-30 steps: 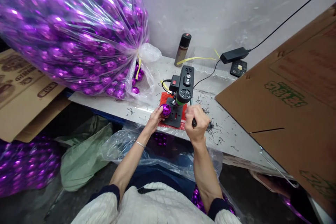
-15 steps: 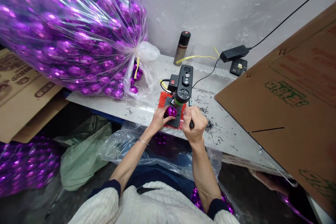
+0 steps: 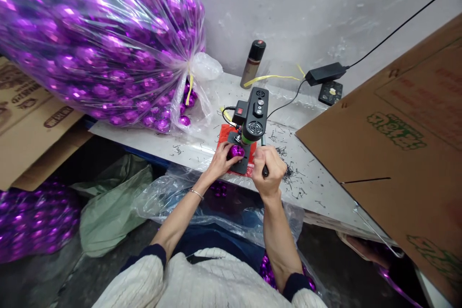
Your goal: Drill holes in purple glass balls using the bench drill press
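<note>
A purple ball (image 3: pixel 236 151) is grasped in the grip of the left hand (image 3: pixel 221 160). The fingers are curled around its left and near sides, and the ball is held on the black base (image 3: pixel 241 167) of a small press (image 3: pixel 254 118), beneath the press head. The grip of the right hand (image 3: pixel 269 169) is clenched around a dark lever (image 3: pixel 265 171), whose lower end is seen poking out under the fist; the lever rises along the right side of the press. The two hands are kept close together, just apart, at the near edge of the desk (image 3: pixel 195 149). A thin bracelet (image 3: pixel 197 194) is worn on the left wrist.

A red mat (image 3: pixel 224 133) is laid under the base. Black shavings (image 3: pixel 293 177) are scattered over the desk, thickest just right of the right hand. Behind the press, a cable is led to a black adapter (image 3: pixel 325 73). A yellow strap (image 3: pixel 270 78) and a spray can (image 3: pixel 253 57) are set to the adapter's left, near the wall. To the left, a large clear bag (image 3: pixel 97 43) packed with purple balls is rested on the desk, its neck tied with a yellow band. A cardboard sheet (image 3: pixel 397 154) is leaned over the desk's right end. Below the desk edge, a clear plastic sack (image 3: pixel 216 209) is spread open before the lap, with a few purple balls seen inside. A green bag (image 3: pixel 111 202) is laid to its left, and more purple balls are seen at the far left.
</note>
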